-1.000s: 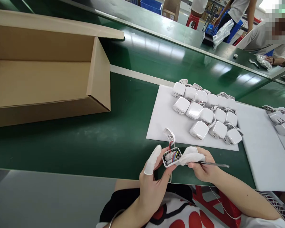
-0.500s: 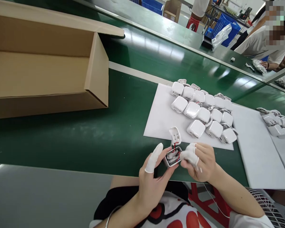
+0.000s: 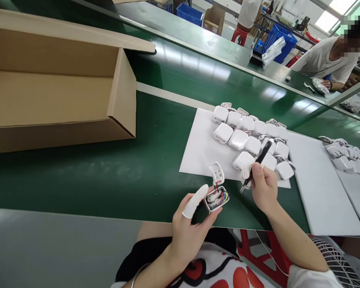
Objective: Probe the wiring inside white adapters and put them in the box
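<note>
My left hand (image 3: 189,228), with a white finger cover, holds an opened white case (image 3: 216,199) between thumb and fingers near the table's front edge. Red, blue and yellow wires show inside the case, and its lid (image 3: 217,173) hangs off the far side on red wires. To the right, my right hand (image 3: 264,186) is closed on black tweezers (image 3: 260,158); their tips point down and left, apart from the case. Beyond both hands, several white cases (image 3: 238,139) lie in rows on a white sheet (image 3: 195,140).
A large open cardboard box (image 3: 123,96) stands on the green table (image 3: 78,180) at the left. More white cases (image 3: 343,164) lie at the far right beside white sheets (image 3: 318,192). Across the table sits a person (image 3: 324,60).
My right hand has drawn away from the open case and turned upward, and the black tweezers now show in it. The blue and yellow wires have come into sight. The view has shifted slightly.
</note>
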`<action>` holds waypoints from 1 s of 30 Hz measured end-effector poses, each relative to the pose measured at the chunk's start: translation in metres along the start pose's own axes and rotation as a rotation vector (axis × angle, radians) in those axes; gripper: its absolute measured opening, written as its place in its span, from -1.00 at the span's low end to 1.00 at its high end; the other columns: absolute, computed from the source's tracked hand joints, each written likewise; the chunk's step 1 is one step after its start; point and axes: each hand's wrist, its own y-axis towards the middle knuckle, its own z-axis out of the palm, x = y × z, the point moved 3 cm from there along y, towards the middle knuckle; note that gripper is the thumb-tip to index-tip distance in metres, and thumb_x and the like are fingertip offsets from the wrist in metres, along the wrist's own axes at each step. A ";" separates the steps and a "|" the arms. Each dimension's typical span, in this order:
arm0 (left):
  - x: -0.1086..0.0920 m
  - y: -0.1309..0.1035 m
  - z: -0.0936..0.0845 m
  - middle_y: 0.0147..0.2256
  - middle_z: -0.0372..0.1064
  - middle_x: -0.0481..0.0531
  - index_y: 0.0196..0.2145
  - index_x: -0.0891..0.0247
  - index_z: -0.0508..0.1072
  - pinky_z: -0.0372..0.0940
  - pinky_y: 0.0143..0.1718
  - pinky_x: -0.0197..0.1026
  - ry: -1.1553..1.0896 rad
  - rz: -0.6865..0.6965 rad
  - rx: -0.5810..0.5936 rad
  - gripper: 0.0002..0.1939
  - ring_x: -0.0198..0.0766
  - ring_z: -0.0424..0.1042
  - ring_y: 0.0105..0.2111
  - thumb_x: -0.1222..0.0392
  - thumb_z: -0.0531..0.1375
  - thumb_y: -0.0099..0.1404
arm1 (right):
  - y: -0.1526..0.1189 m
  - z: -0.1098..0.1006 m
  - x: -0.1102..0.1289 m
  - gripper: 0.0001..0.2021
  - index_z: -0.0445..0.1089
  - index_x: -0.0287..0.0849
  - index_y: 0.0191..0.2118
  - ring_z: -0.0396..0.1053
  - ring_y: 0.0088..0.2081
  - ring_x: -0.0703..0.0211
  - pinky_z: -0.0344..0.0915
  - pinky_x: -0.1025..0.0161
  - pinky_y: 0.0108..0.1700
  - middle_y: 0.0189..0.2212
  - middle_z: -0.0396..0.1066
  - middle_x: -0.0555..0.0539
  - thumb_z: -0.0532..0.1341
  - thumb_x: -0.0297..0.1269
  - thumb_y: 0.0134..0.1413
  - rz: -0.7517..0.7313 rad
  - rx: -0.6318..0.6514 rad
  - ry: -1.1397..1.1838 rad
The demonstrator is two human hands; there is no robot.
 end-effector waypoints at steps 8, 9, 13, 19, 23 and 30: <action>-0.001 -0.002 0.000 -0.22 0.37 0.01 0.05 0.17 0.24 0.39 -0.21 -0.23 0.147 0.068 -0.074 -0.41 -0.28 0.43 -0.26 0.38 0.28 0.08 | 0.004 -0.006 -0.005 -0.69 0.27 -0.19 -0.37 0.23 -0.31 0.23 0.18 0.27 -0.24 -0.39 0.25 -0.02 -0.01 -0.07 0.26 0.206 0.402 -0.013; -0.003 -0.001 0.000 -0.22 0.35 0.01 0.05 0.18 0.25 0.38 -0.22 -0.23 0.179 0.084 -0.086 -0.42 -0.28 0.42 -0.27 0.37 0.29 0.07 | 0.004 -0.007 -0.004 -0.67 0.27 -0.18 -0.37 0.21 -0.32 0.23 0.17 0.28 -0.26 -0.40 0.22 -0.01 -0.02 -0.06 0.26 0.202 0.398 0.005; -0.011 0.001 -0.001 -0.20 0.26 0.04 -0.03 0.22 0.30 0.38 -0.24 -0.24 0.271 0.135 -0.108 -0.51 -0.26 0.38 -0.24 0.34 0.30 0.06 | -0.001 -0.008 -0.002 -0.62 0.26 -0.20 -0.42 0.14 -0.48 0.29 0.12 0.32 -0.45 -0.53 0.17 0.03 0.00 0.00 0.23 0.251 0.456 0.137; -0.014 0.002 -0.003 -0.11 0.32 0.09 0.04 0.23 0.27 0.37 -0.13 -0.22 0.224 0.138 0.037 -0.48 -0.21 0.40 -0.16 0.36 0.25 0.12 | -0.008 -0.008 -0.004 -0.68 0.16 -0.18 -0.37 -0.04 -0.64 0.39 -0.09 0.40 -0.64 -0.65 0.05 0.15 0.10 0.02 0.15 0.432 0.524 0.039; -0.009 0.002 -0.007 -0.12 0.38 0.02 0.02 0.14 0.31 0.37 -0.12 -0.25 0.222 0.093 0.077 -0.51 -0.23 0.42 -0.18 0.39 0.23 0.13 | -0.006 0.000 -0.005 -0.78 0.18 -0.17 -0.28 -0.01 -0.63 0.40 -0.06 0.43 -0.64 -0.64 0.05 0.17 0.11 -0.11 0.18 0.406 0.758 0.105; -0.005 0.015 -0.016 -0.11 0.40 0.04 0.03 0.16 0.32 0.37 -0.12 -0.25 0.124 0.036 0.271 -0.54 -0.23 0.44 -0.17 0.35 0.22 0.16 | -0.003 0.014 -0.008 -0.77 0.32 -0.19 -0.24 0.26 -0.43 0.34 0.18 0.44 -0.46 -0.39 0.38 0.04 0.28 -0.21 0.01 0.270 0.889 0.270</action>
